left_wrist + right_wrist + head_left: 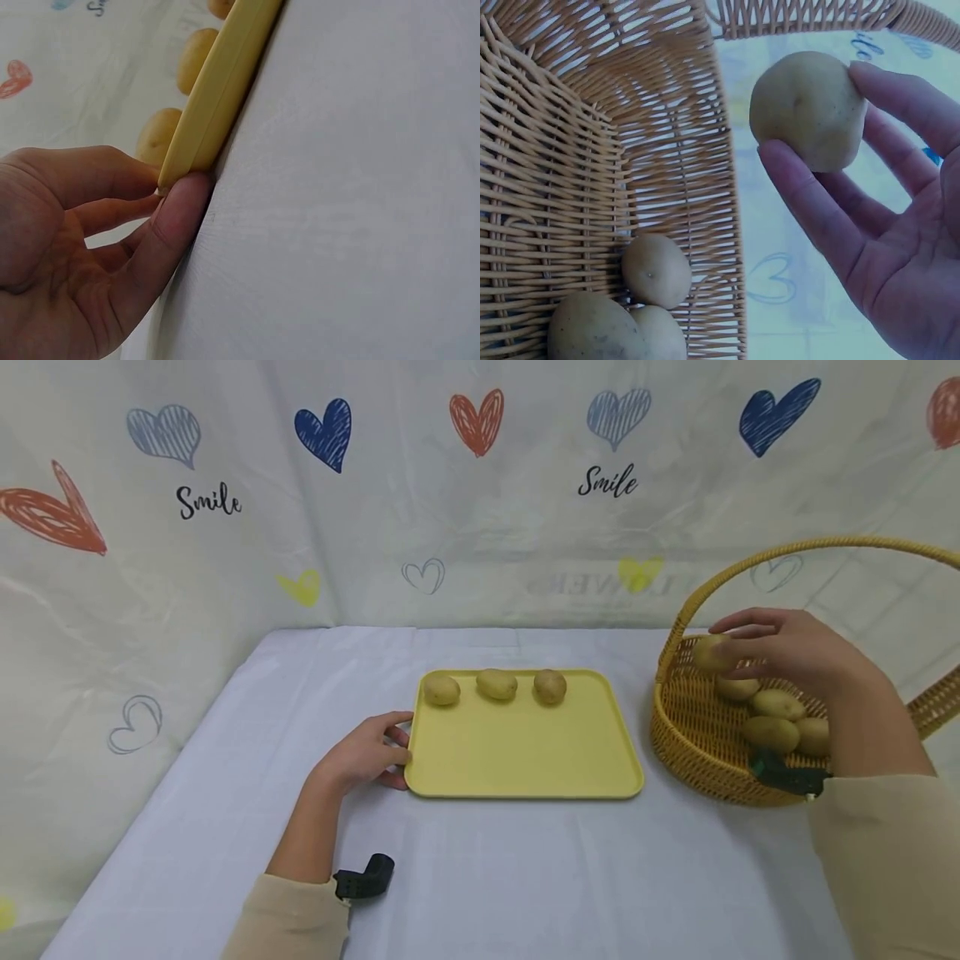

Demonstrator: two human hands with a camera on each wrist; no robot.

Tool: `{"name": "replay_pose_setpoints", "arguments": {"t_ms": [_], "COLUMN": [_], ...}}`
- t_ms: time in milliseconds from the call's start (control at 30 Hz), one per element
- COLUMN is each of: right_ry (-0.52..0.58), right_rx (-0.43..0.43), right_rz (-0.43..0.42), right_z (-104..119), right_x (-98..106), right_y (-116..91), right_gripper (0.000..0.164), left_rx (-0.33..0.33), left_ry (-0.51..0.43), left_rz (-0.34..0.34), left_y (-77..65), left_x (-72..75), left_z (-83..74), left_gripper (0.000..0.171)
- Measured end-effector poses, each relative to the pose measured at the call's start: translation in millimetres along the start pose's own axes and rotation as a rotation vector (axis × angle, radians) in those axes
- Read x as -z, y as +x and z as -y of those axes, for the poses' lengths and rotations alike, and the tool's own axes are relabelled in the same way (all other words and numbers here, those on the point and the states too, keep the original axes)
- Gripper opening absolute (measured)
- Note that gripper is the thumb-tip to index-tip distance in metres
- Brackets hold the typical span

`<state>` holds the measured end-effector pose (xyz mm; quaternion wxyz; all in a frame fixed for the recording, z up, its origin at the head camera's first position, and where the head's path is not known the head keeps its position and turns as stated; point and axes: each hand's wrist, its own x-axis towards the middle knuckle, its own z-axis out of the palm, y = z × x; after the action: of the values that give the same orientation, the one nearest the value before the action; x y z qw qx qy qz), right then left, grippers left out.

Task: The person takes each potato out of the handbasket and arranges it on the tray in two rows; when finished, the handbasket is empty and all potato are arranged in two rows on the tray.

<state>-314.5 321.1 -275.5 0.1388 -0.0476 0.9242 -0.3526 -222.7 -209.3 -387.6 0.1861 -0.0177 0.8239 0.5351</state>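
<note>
My right hand [798, 652] pinches a potato [802, 105] between thumb and fingers, raised over the far left rim of the wicker basket [697, 760]. Inside that basket lie several more potatoes [776, 703]. On the left, my left hand [367, 750] holds the left edge of a yellow tray [525, 752], thumb and fingers at its rim in the left wrist view. Along the far side of the tray sit three potatoes in a row: a left one [442, 690], a middle one [497, 684] and a right one [550, 687].
The basket's tall arched handle [825, 542] rises above my right hand. A white cloth [525, 877] covers the table. Behind it hangs a white curtain [480, 510] printed with hearts and the word Smile. Each wrist carries a dark strap with a small camera.
</note>
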Motion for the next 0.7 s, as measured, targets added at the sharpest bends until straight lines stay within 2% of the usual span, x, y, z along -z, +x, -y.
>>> {"name": "replay_pose_setpoints", "arguments": {"t_ms": [233, 533, 700], "right_ry": [-0.028, -0.033, 0.013], "right_rx": [0.027, 0.147, 0.162], "right_rz": [0.022, -0.026, -0.021], "right_z": [4.2, 15.2, 23.3], "right_x": [-9.7, -16.0, -20.5], "right_y": [-10.5, -19.0, -20.6], "right_gripper": [0.065, 0.052, 0.05], "left_rx": [0.015, 0.018, 0.021], "left_ry": [0.011, 0.008, 0.008], "left_rz": [-0.007, -0.011, -0.018], "left_y": [0.9, 2.3, 1.6], "left_x": [-0.7, -0.7, -0.2], "left_z": [-0.6, 1.1, 1.9], "left_gripper": [0.072, 0.071, 0.071]}}
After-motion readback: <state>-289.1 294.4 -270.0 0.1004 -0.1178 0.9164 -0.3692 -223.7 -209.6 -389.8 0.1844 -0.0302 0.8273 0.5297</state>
